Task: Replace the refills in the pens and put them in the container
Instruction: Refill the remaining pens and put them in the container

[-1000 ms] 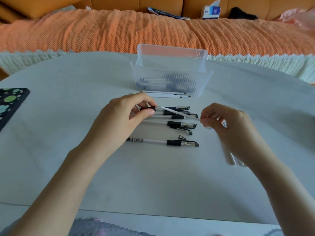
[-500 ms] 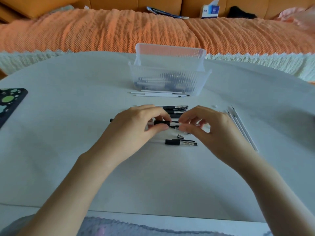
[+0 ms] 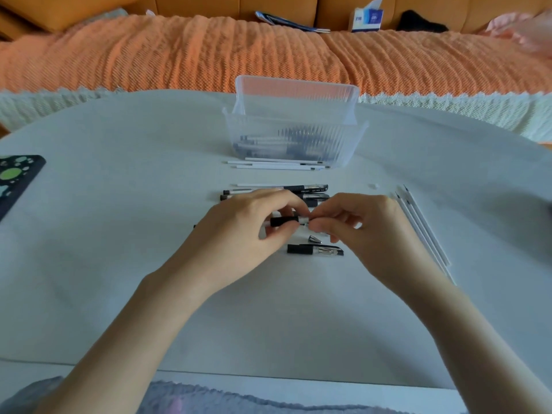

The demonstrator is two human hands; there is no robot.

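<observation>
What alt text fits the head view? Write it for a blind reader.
Left hand and right hand grip one pen over a white table. More pens lie nearby, before a clear container.

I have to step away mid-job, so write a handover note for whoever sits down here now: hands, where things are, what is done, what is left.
Left hand pinches the black grip of a pen just above the table; right hand works its tip end.
A loose metal tip lies below, a capped pen nearer still.
More pens lie behind the hands.
Refills: one bundle on the right, another against the container.
Done: several pens in the container.
Left: finish this pen, then the rest.
</observation>
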